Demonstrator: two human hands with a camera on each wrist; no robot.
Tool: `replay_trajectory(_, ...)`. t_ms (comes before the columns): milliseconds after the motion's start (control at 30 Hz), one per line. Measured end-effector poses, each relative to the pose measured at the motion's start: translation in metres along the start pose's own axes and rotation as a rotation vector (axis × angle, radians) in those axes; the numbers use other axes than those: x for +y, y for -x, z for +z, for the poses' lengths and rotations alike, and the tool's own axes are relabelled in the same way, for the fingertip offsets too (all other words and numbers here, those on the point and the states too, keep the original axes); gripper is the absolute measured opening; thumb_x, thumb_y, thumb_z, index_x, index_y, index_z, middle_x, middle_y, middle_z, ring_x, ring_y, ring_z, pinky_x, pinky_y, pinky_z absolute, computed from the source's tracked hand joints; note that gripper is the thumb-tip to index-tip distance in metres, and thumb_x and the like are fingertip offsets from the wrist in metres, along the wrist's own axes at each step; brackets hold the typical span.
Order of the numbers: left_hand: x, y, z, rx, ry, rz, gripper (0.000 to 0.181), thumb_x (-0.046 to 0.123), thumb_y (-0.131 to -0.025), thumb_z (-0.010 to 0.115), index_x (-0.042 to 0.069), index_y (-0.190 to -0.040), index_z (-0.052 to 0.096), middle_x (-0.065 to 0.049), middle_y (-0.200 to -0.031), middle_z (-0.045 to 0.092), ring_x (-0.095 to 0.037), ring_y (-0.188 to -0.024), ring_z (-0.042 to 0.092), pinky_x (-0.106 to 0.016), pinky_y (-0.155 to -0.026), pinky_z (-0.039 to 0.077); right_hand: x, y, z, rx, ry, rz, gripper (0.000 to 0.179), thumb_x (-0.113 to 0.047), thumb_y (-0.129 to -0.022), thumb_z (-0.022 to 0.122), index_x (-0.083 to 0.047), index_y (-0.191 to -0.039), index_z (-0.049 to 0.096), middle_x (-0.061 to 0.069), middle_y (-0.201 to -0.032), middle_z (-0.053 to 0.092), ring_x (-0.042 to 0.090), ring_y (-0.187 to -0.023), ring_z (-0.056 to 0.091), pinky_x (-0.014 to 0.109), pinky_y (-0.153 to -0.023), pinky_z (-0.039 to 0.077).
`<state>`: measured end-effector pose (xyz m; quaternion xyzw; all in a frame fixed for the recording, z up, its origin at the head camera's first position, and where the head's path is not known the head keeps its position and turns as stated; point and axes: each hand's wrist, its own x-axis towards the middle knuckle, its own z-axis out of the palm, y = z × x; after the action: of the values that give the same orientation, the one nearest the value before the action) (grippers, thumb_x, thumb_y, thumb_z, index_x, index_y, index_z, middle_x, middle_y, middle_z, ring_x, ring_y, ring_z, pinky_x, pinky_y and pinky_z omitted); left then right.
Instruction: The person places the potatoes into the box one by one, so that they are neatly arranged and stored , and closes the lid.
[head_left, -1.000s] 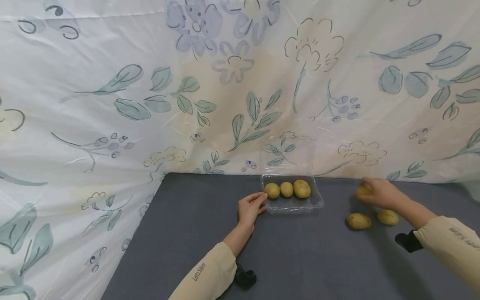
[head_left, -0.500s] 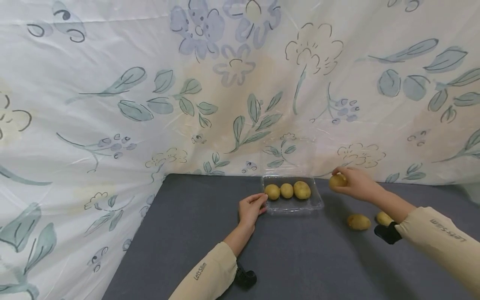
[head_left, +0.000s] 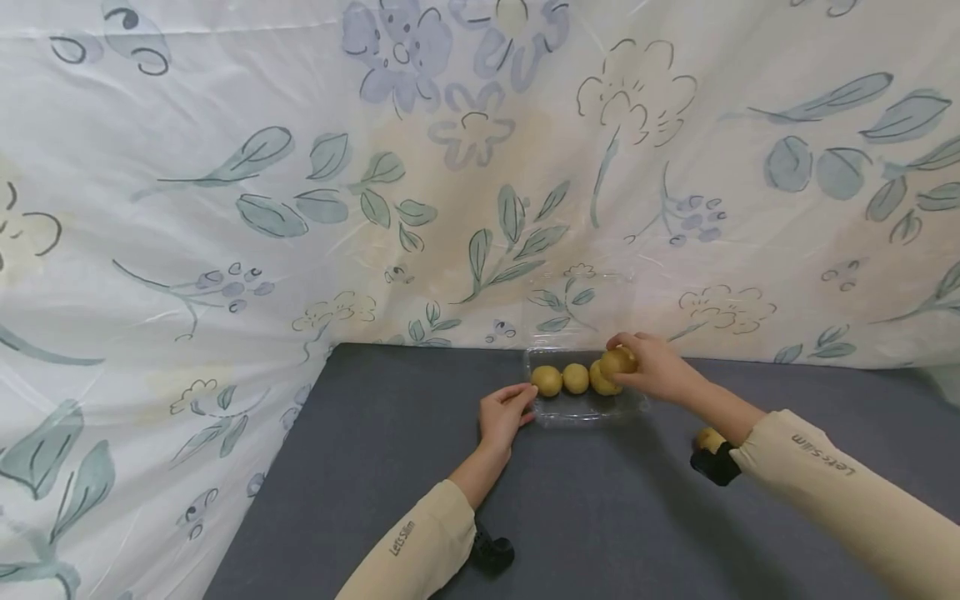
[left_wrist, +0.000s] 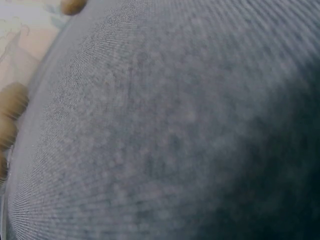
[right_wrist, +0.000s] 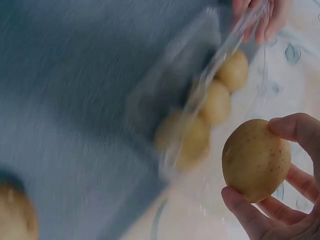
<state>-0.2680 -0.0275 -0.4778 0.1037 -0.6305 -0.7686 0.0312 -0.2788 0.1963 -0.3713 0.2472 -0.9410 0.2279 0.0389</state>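
My right hand [head_left: 656, 367] grips a potato [right_wrist: 256, 160] between thumb and fingers, up over the right end of a clear plastic clamshell container [head_left: 585, 412]. Inside that container three potatoes stand in a row: one at the left [head_left: 547, 381], one in the middle [head_left: 575, 378] and a larger one at the right [head_left: 598, 383], partly covered by the held potato in the head view. At the container's left edge my left hand [head_left: 501, 421] pinches the rim. The transparent lid [head_left: 577, 304] stands raised against the cloth behind.
A loose potato [head_left: 708, 438] lies on the dark grey table [head_left: 600, 517], half hidden by my right sleeve and the black wrist camera [head_left: 716, 463]. A floral cloth [head_left: 450, 208] hangs along the table's back edge, close behind the container.
My right hand has carried the potato left from the table's right side to over the container. The right forearm now covers one loose potato. My left hand has stayed at the rim.
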Motion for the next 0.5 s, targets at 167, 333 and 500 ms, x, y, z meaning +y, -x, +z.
replay_trajectory(167, -0.001, 0.000, 0.000, -0.008, 0.012, 0.011, 0.026, 0.013, -0.078, 0.074, -0.004, -0.097, 0.070, -0.009, -0.087, 0.070, -0.014, -0.075, 0.064, -0.031, -0.066, 0.058, -0.009, -0.008, 0.023, 0.007, -0.042, -0.065, 0.036, -0.009, -0.076, 0.074, 0.004, -0.105, 0.058, 0.020, -0.097, 0.062, 0.028, -0.082, 0.056, 0.033, -0.063, 0.047)
replay_trajectory(333, 0.000, -0.001, -0.001, -0.016, 0.015, 0.008, 0.025, 0.012, -0.078, 0.073, -0.004, -0.098, 0.070, -0.009, -0.087, 0.070, -0.013, -0.074, 0.064, -0.032, -0.067, 0.058, -0.018, -0.012, 0.041, -0.007, -0.056, -0.099, 0.034, -0.010, -0.075, 0.074, 0.003, -0.103, 0.059, 0.018, -0.098, 0.063, 0.028, -0.084, 0.057, 0.034, -0.064, 0.048)
replay_trajectory(500, 0.001, -0.001, -0.001, -0.013, 0.020, 0.006, 0.025, 0.012, -0.079, 0.072, -0.005, -0.098, 0.069, -0.007, -0.083, 0.069, -0.009, -0.071, 0.062, -0.031, -0.065, 0.057, -0.024, -0.018, 0.051, -0.034, -0.097, -0.057, 0.033, -0.013, -0.075, 0.073, 0.001, -0.103, 0.060, 0.017, -0.094, 0.062, 0.026, -0.080, 0.055, 0.031, -0.061, 0.046)
